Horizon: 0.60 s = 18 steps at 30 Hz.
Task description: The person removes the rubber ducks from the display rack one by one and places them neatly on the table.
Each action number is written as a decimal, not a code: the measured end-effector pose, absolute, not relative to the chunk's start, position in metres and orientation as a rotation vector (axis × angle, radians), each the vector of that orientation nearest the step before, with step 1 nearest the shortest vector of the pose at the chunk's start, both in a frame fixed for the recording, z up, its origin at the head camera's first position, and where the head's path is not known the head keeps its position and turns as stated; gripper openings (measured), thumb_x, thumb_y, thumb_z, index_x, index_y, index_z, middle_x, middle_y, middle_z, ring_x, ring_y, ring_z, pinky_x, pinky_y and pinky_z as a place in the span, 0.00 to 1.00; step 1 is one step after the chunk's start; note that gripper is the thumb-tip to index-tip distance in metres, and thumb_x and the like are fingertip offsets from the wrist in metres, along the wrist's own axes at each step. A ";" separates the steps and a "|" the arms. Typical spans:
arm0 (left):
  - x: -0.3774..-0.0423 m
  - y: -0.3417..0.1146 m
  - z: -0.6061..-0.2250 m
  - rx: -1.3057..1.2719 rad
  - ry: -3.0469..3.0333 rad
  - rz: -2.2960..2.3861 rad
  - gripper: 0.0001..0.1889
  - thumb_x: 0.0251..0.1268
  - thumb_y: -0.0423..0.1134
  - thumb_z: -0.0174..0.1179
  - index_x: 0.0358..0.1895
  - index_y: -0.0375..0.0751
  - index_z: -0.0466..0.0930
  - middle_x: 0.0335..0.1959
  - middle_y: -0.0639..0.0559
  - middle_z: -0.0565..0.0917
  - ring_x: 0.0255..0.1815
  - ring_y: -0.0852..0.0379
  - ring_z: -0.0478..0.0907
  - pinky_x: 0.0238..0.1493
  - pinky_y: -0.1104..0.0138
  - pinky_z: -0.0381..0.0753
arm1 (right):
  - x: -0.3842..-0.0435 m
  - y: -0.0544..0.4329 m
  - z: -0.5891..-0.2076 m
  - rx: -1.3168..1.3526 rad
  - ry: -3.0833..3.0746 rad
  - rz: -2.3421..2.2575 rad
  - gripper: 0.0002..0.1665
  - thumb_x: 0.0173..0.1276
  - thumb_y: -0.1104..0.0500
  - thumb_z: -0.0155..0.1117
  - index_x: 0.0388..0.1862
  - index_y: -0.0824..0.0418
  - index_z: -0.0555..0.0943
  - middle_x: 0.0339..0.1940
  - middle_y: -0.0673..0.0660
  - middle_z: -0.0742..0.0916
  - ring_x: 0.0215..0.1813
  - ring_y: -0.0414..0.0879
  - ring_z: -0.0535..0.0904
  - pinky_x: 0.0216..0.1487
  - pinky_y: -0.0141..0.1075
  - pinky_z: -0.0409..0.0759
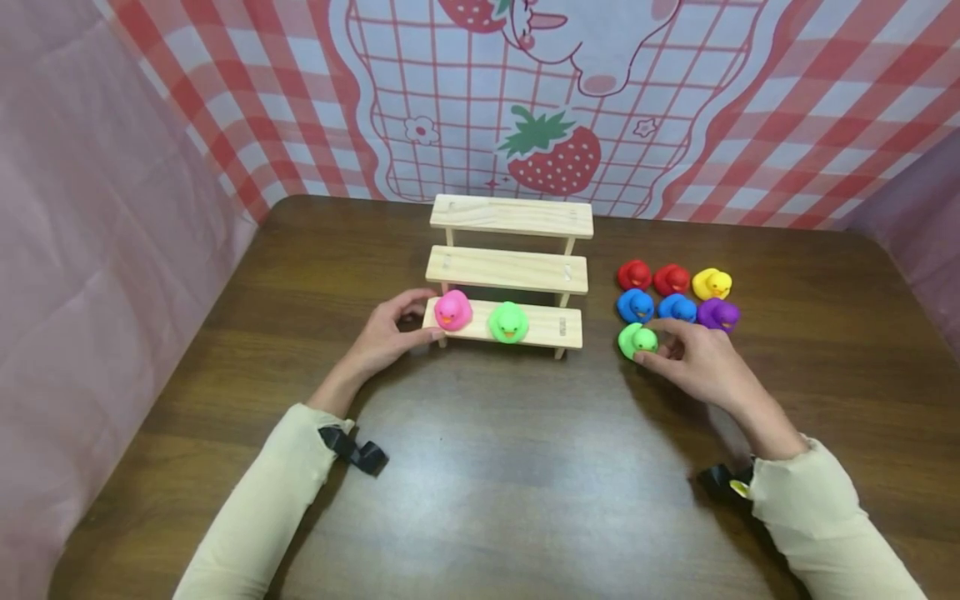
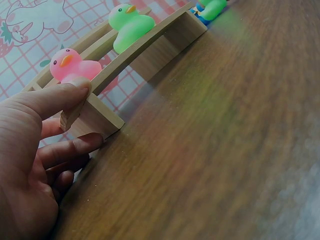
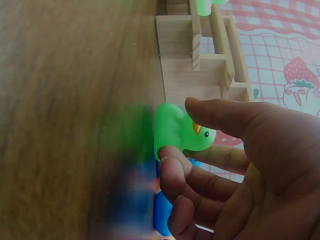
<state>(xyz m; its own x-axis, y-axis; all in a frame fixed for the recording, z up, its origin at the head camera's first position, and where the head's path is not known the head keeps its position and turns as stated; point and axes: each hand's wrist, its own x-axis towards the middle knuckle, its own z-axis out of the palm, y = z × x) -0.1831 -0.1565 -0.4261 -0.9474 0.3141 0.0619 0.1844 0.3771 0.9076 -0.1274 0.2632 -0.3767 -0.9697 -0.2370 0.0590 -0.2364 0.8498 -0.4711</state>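
My left hand pinches the left end of the lowest step of a three-tier wooden stand, thumb at its top edge and fingers below. On that step sit a pink rubber duck, close to my thumb, and a green rubber duck. To the right of the stand, my right hand has its thumb and fingers about a second green rubber duck, low over the table. In the right wrist view this green duck shows between thumb and fingertips.
Behind the right hand stand two red ducks, a yellow duck, two blue ducks and a purple duck, grouped in rows on the brown table. A checked strawberry cloth hangs behind the stand.
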 end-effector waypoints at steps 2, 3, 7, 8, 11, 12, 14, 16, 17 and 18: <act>-0.183 -0.157 -0.426 0.453 2.505 1.626 0.32 0.56 0.33 0.70 0.66 0.35 0.73 0.50 0.33 0.85 0.53 0.44 0.79 0.61 0.57 0.72 | -0.128 0.263 -0.378 -0.383 3.015 -0.764 0.27 0.62 0.52 0.73 0.55 0.67 0.82 0.26 0.53 0.87 0.28 0.35 0.77 0.32 0.31 0.75; -0.183 -0.157 -0.425 0.450 2.505 1.625 0.32 0.56 0.33 0.70 0.66 0.35 0.73 0.50 0.33 0.85 0.53 0.44 0.79 0.61 0.57 0.72 | -0.128 0.263 -0.378 -0.379 3.011 -0.763 0.27 0.63 0.52 0.73 0.55 0.67 0.82 0.26 0.53 0.87 0.29 0.37 0.78 0.32 0.31 0.75; -0.184 -0.157 -0.425 0.447 2.510 1.615 0.32 0.56 0.34 0.71 0.66 0.35 0.73 0.50 0.34 0.85 0.53 0.44 0.79 0.60 0.59 0.72 | -0.129 0.264 -0.379 -0.367 2.998 -0.761 0.28 0.63 0.52 0.73 0.56 0.67 0.81 0.27 0.53 0.88 0.30 0.40 0.80 0.33 0.31 0.76; -0.184 -0.156 -0.425 0.445 2.511 1.615 0.32 0.56 0.34 0.71 0.66 0.35 0.73 0.50 0.34 0.85 0.53 0.45 0.79 0.60 0.59 0.72 | -0.129 0.264 -0.379 -0.365 2.996 -0.760 0.28 0.63 0.52 0.73 0.56 0.67 0.81 0.27 0.54 0.88 0.30 0.40 0.81 0.33 0.31 0.76; -0.185 -0.156 -0.426 0.445 2.514 1.610 0.32 0.56 0.34 0.71 0.66 0.35 0.73 0.50 0.34 0.85 0.53 0.45 0.79 0.60 0.59 0.72 | -0.129 0.264 -0.380 -0.363 2.993 -0.758 0.28 0.63 0.52 0.73 0.56 0.67 0.80 0.27 0.54 0.89 0.31 0.41 0.81 0.33 0.31 0.76; -0.184 -0.156 -0.426 0.444 2.513 1.612 0.32 0.56 0.34 0.71 0.66 0.35 0.73 0.50 0.34 0.85 0.53 0.45 0.79 0.60 0.59 0.72 | -0.129 0.264 -0.380 -0.363 2.991 -0.759 0.28 0.63 0.52 0.73 0.56 0.67 0.80 0.27 0.54 0.89 0.31 0.41 0.81 0.33 0.31 0.76; -0.184 -0.156 -0.425 0.442 2.510 1.613 0.32 0.56 0.34 0.71 0.66 0.35 0.73 0.50 0.34 0.85 0.53 0.44 0.79 0.60 0.58 0.72 | -0.129 0.263 -0.380 -0.364 2.987 -0.761 0.28 0.63 0.52 0.73 0.56 0.67 0.80 0.27 0.53 0.89 0.31 0.41 0.82 0.33 0.31 0.76; -0.183 -0.157 -0.424 0.441 2.507 1.617 0.32 0.56 0.34 0.71 0.66 0.35 0.73 0.50 0.33 0.85 0.53 0.44 0.78 0.60 0.58 0.72 | -0.129 0.263 -0.380 -0.364 2.987 -0.758 0.28 0.63 0.52 0.73 0.57 0.66 0.80 0.27 0.53 0.89 0.30 0.40 0.81 0.33 0.31 0.76; -0.183 -0.157 -0.424 0.439 2.505 1.619 0.32 0.56 0.34 0.71 0.66 0.35 0.73 0.50 0.33 0.85 0.53 0.43 0.78 0.60 0.57 0.72 | -0.129 0.263 -0.380 -0.363 2.985 -0.756 0.28 0.63 0.51 0.73 0.57 0.66 0.80 0.27 0.53 0.89 0.30 0.40 0.81 0.33 0.32 0.76; -0.183 -0.157 -0.424 0.438 2.503 1.622 0.32 0.55 0.34 0.71 0.66 0.36 0.73 0.50 0.33 0.85 0.53 0.43 0.78 0.60 0.57 0.72 | -0.129 0.263 -0.379 -0.363 2.988 -0.752 0.28 0.62 0.51 0.73 0.56 0.66 0.80 0.27 0.52 0.88 0.30 0.40 0.81 0.32 0.31 0.76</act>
